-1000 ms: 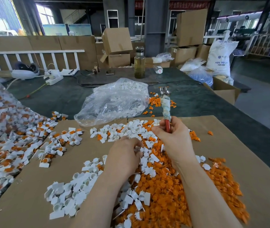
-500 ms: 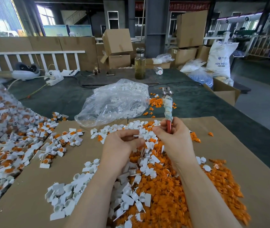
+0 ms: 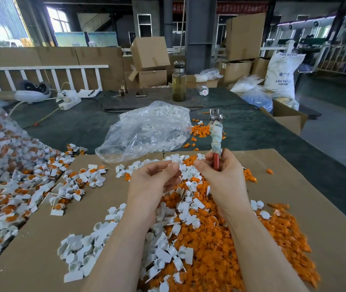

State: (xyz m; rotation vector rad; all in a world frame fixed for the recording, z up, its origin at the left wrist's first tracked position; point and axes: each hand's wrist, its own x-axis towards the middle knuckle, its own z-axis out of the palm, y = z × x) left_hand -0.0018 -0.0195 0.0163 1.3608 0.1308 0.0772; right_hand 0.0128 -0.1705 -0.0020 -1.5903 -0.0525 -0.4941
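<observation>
Observed: the left hand (image 3: 153,182) pinches a small white plastic part (image 3: 176,160) between thumb and fingertips, above the cardboard sheet (image 3: 41,239). The right hand (image 3: 222,182) is clamped round the red handle of a cloth-wrapped tool (image 3: 216,135), which stands upright with its metal head at 12 o'clock. The part sits at 9 o'clock of the handle, close by. Orange caps (image 3: 205,249) are heaped at 6 o'clock under both hands.

Bare forearms, bare hands (image 3: 154,182) (image 3: 223,183)
</observation>
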